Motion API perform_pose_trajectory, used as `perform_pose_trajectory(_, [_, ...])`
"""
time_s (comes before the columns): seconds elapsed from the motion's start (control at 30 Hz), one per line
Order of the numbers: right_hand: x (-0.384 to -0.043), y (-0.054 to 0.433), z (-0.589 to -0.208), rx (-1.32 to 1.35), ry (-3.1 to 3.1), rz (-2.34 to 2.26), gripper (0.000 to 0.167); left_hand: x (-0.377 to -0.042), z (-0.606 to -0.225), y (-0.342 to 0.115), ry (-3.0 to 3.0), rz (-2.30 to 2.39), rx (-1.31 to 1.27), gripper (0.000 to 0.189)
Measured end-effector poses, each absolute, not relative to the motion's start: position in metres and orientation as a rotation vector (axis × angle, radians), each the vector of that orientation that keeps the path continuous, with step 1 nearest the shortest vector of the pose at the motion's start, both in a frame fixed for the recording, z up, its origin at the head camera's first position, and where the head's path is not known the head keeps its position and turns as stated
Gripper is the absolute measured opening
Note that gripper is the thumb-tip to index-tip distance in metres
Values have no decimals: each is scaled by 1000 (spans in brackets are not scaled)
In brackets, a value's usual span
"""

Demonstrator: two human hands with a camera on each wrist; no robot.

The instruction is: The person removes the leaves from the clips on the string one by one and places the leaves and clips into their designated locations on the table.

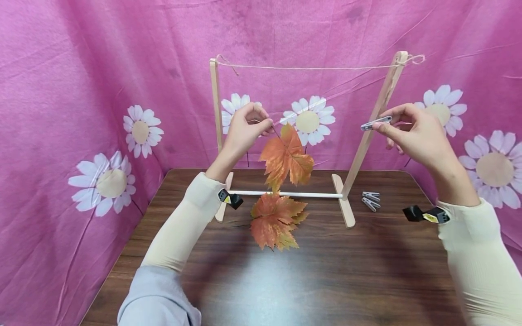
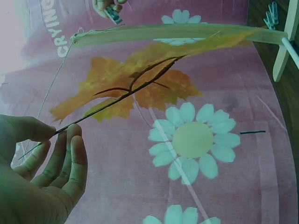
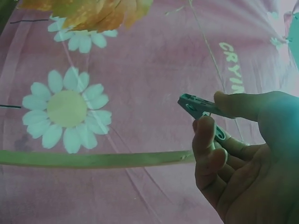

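My left hand (image 1: 247,127) pinches the dark thin stem of an orange artificial maple leaf (image 1: 287,156) between thumb and fingertips. The leaf hangs to the right of the hand, below the string (image 1: 306,68); its underside and dark veins show in the left wrist view. On the right, my right hand (image 1: 420,133) holds a grey clothespin (image 1: 376,123) between thumb and fingers, level with the upper part of the right wooden post (image 1: 377,120). In the right wrist view the clothespin (image 3: 201,106) points away from the hand, toward the left.
The string runs between two wooden posts on feet, joined low down by a white rod (image 1: 310,195). More orange leaves (image 1: 277,222) lie on the brown table (image 1: 326,271) before the rod. Two grey clothespins (image 1: 371,200) lie right of the stand. A pink flowered cloth (image 1: 175,68) hangs behind.
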State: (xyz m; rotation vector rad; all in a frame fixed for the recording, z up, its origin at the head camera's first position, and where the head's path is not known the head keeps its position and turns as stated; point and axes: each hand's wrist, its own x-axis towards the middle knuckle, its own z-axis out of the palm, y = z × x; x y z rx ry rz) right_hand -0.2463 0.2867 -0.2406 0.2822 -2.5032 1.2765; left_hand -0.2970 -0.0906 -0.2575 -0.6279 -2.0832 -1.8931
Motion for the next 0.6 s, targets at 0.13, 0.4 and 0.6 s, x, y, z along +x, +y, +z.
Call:
perform_pose_trajectory(0.13, [-247,292,-251,280,-2524,1291,19,-296,-263,-95,-2060,-1915,-635,10])
perform_pose_trajectory(0.4, [-245,300,-270,287,-2563,1243,28,-290,-276,-105,-1983,-2006,-610,18])
perform_pose_trajectory(0.6, [-244,302,-284,252,-2570,1232,21,-286,-289,-114,-1943,-2099,-530,16])
